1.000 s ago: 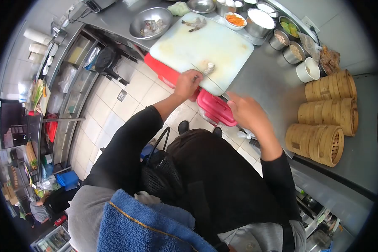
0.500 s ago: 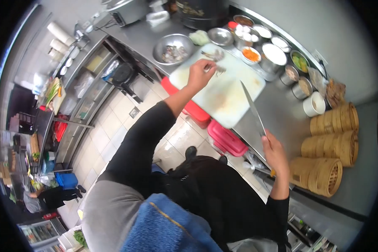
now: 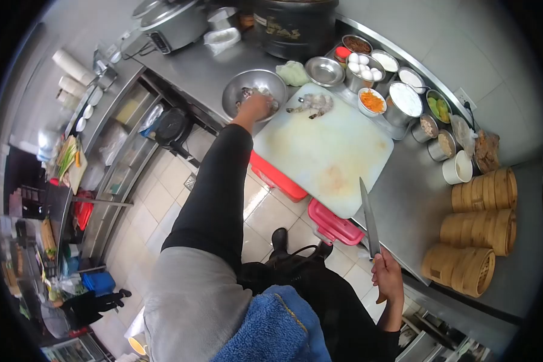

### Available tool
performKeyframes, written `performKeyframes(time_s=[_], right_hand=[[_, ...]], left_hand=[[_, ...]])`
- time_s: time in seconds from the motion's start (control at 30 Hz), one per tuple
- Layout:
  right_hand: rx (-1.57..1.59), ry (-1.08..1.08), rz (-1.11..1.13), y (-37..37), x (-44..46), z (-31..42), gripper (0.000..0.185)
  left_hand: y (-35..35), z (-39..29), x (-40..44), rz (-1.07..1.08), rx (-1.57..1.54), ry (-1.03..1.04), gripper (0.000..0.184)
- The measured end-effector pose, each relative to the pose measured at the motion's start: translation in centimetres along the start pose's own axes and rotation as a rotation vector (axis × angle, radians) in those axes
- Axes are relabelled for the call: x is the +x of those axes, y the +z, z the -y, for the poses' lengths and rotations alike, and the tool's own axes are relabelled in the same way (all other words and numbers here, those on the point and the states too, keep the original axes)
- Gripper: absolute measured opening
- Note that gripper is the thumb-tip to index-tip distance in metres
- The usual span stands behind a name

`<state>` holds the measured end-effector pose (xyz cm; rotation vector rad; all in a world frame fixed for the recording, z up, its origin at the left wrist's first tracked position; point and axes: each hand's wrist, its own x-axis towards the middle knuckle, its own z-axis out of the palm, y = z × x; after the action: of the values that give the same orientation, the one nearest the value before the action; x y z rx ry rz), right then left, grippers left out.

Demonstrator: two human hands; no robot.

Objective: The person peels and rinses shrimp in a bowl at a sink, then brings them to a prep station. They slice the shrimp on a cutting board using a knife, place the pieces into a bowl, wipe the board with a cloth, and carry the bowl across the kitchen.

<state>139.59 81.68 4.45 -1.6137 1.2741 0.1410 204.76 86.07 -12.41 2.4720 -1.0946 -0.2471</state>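
My left hand (image 3: 257, 107) reaches into a steel bowl (image 3: 228, 90) that holds what look like raw shrimp (image 3: 247, 92). Its fingers are down among them and mostly hidden, so a grip cannot be made out. Several grey, translucent shrimp (image 3: 315, 105) lie together at the far end of the white cutting board (image 3: 326, 148), just right of the bowl. Held by its handle in my right hand (image 3: 388, 274), a long kitchen knife (image 3: 370, 220) points away from me, its tip near the board's right front edge.
Bamboo steamers (image 3: 458, 268) stand on the steel counter at right. Behind the board are a bowl of shredded orange food (image 3: 372, 102), a pot of eggs (image 3: 363, 67) and an empty metal dish (image 3: 324, 71). A red-pink lidded bin (image 3: 333, 224) sits below the board's front edge.
My left hand has moved left from above the board into the steel bowl. The knife stays in my right hand, which sits lower in view as the camera shifted.
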Motion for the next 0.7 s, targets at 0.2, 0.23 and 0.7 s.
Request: performKeyframes(time_s=[0.2,0.23,0.7], right_hand=[[0.048,-0.011,-0.039,2.0,-0.9,0.9,0.041],[0.043,-0.011,-0.045,2.3,-0.9,1.1,0.041],[0.151,-0.048,0.055,0.9,1.7,-0.2,0.035]], left_hand=[[-6.1,-6.2,-2.4,0.102,0.337,0.044,0.034],[-7.1,-6.1,-2.4,0.167,0.346,0.082,0.034],[-10.5,-4.9,-1.2,0.099,0.12,0.123,0.043]])
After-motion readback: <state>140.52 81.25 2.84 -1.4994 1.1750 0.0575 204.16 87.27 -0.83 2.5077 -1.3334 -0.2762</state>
